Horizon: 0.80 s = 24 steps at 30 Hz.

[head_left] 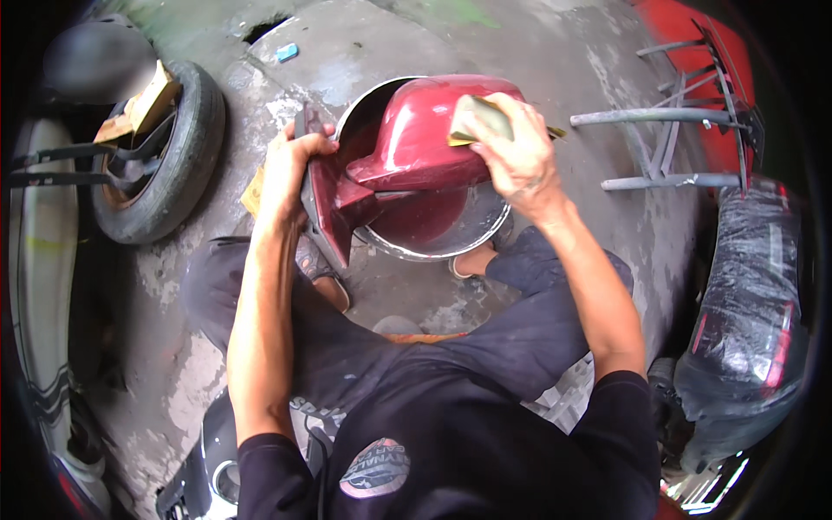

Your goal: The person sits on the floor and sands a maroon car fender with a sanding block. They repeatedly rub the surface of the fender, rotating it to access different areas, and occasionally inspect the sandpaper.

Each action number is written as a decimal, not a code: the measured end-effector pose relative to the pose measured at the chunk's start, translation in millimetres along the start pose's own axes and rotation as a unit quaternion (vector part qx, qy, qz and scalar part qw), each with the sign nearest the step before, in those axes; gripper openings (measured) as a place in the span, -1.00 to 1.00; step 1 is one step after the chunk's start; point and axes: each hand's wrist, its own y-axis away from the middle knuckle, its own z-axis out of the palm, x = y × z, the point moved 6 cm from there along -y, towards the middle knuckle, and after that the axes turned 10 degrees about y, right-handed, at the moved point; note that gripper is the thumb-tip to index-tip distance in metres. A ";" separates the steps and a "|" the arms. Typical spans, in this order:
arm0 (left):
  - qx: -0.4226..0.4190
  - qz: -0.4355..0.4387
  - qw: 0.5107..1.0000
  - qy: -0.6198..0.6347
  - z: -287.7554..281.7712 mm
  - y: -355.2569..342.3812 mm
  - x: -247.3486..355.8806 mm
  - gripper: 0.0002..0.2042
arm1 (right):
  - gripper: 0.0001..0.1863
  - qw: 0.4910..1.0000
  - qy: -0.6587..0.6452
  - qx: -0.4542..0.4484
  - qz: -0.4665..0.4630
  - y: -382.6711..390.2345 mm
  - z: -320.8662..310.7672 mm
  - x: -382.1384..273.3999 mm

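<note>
A glossy, wet-looking dark red car side mirror housing (420, 117) lies across the top of a round bucket (451, 253), which stands on the floor between my feet. Reddish liquid shows inside the bucket below the housing. My left hand (284, 173) grips the mirror's flat mounting base at its left end, with the fingers closed around the edge. Against the rounded right part of the shell, my right hand (527, 160) presses a folded piece of sandpaper (477, 120), pale grey-green with a yellowish edge. Its fingertips are partly hidden behind the pad.
At the left stands a tyre (204, 147) with a cardboard piece (152, 104) and dark straps on it. A small blue block (287, 53) lies on the concrete beyond the bucket. On the right are a grey metal stand (659, 115) and a plastic-wrapped bumper-like part (745, 286).
</note>
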 end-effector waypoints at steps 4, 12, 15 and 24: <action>0.041 0.031 0.998 0.046 -2.6 7.2 1.2 -0.62 | -0.45 0.992 -0.064 -0.024 -0.105 -32.4 35.9 -61.6; 0.003 0.001 1.000 -0.027 -3.2 -2.7 -1.5 -0.44 | -0.55 0.993 0.015 -0.002 -0.115 3.9 3.6 6.9; 0.027 0.002 1.000 -0.006 -4.9 2.1 -2.9 -0.45 | -0.52 0.987 -0.044 -0.017 -0.156 -24.7 32.5 -58.0; 0.006 0.028 0.997 -0.074 -9.5 -11.5 -3.8 -0.43 | -0.47 0.990 -0.037 0.003 -0.135 1.6 14.2 -31.6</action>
